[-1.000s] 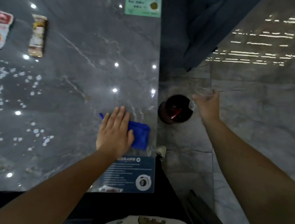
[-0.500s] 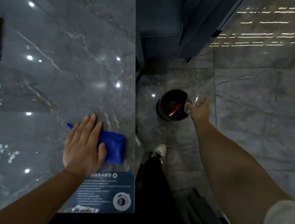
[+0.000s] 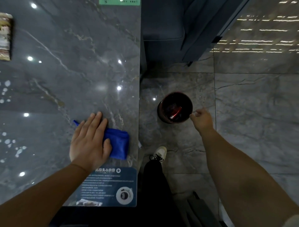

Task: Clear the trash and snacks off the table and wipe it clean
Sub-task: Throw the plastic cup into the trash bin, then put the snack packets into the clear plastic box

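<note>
My left hand lies flat on a folded blue cloth and presses it onto the grey marble table near the table's right edge. On the floor to the right of the table stands a dark round trash bin with a red wrapper inside. Beside the bin's right rim is my right hand, its fingers loosely apart and nothing clearly in them. A snack packet lies at the table's far left edge. White crumbs or splashes dot the left part of the tabletop.
A blue printed placard is stuck on the table's near right corner and a green label on its far edge. A dark blue seat stands behind the bin. My leg and white shoe are between table and bin.
My right hand held a clear plastic item over the bin; it has dropped to the bin's right rim and the item no longer shows in it. My left hand stays on the cloth.
</note>
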`<action>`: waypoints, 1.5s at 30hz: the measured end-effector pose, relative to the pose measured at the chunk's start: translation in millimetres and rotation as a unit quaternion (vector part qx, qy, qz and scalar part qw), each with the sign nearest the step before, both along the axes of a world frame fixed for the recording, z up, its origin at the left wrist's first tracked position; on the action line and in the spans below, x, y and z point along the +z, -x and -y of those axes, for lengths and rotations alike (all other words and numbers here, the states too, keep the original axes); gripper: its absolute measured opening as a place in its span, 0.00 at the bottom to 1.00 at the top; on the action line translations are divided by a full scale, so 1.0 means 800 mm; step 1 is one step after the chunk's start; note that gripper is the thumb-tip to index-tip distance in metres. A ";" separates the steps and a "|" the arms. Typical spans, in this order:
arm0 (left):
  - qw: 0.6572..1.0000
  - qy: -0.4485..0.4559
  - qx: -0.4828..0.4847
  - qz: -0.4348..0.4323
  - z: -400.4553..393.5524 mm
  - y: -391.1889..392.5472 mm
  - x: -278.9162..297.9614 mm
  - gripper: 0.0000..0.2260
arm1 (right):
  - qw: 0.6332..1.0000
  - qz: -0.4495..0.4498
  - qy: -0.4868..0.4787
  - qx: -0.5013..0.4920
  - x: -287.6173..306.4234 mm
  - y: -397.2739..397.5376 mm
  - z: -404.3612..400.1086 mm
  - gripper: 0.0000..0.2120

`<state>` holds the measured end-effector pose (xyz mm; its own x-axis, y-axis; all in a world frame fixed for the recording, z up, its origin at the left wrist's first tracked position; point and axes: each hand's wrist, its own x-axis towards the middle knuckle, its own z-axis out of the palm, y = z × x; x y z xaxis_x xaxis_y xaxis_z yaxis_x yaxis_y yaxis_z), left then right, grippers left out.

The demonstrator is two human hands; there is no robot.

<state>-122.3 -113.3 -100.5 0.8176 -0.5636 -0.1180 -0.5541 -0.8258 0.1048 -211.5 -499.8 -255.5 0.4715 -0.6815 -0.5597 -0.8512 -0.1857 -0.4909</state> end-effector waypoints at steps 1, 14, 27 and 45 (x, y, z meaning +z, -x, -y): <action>1.000 0.000 0.002 -0.006 0.000 0.000 0.001 0.27 | 1.000 -0.004 0.009 0.018 0.009 0.004 -0.003 0.20; 0.994 -0.072 -0.012 -0.076 -0.006 -0.003 0.030 0.29 | 0.977 0.031 0.102 0.184 0.190 0.005 -0.116 0.11; 0.968 -0.028 0.225 -0.110 -0.220 0.115 0.104 0.29 | 0.743 0.209 0.175 0.611 0.323 -0.109 -0.394 0.16; 0.882 -0.015 0.454 -0.126 -0.502 0.261 0.107 0.15 | 0.481 0.209 0.168 0.835 0.300 -0.063 -0.739 0.16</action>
<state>-331.1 288.7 -15.1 0.8761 0.3171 -0.3632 0.3755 -0.9213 0.1012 -161.5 91.1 -15.8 0.5412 0.8236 -0.1698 0.7821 -0.5671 -0.2582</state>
